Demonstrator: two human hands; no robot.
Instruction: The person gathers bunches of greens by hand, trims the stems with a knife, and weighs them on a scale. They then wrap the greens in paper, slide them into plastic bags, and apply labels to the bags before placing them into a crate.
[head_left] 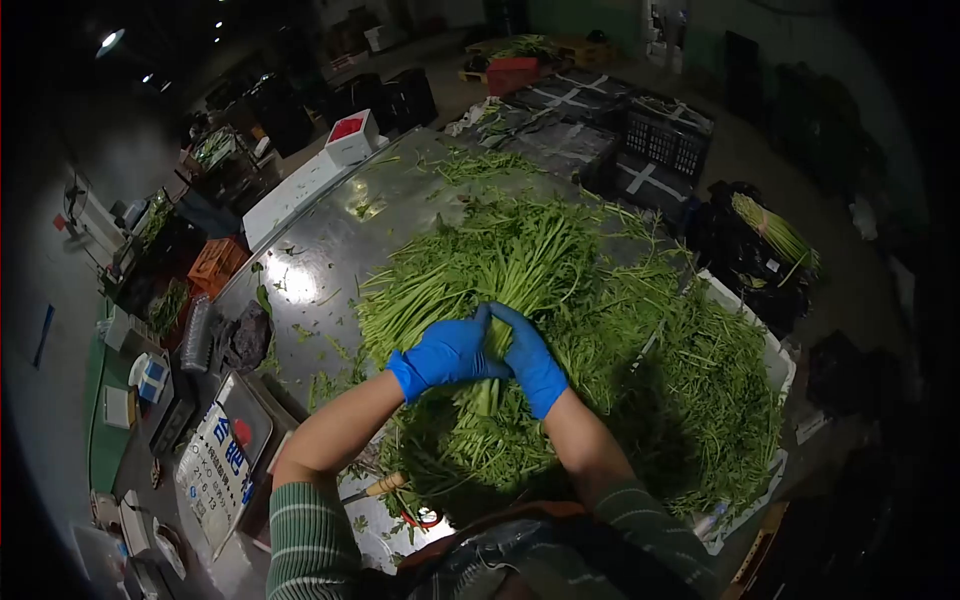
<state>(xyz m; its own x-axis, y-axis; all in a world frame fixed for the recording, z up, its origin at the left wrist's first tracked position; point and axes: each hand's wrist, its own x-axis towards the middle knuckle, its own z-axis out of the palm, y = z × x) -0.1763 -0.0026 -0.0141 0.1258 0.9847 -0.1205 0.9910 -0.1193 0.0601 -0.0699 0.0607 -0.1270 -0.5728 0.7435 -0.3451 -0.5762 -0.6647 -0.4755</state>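
Both my hands wear blue gloves and are wrapped round one bunch of leafy green stems above the middle of the metal table. My left hand closes on the bunch from the left. From the right, my right hand closes on it, and the two hands meet at the thumbs. Cut stem ends show below the hands, while the leaves spread out above. A large pile of the same greens lies around and beneath the bunch. More greens fill a white-rimmed container at the right.
A wooden-handled tool and red-orange handles lie close to my body. To the left are a printed sack or sheet and an orange crate. Black taped crates stand beyond the table, and a white foam box sits at its far edge.
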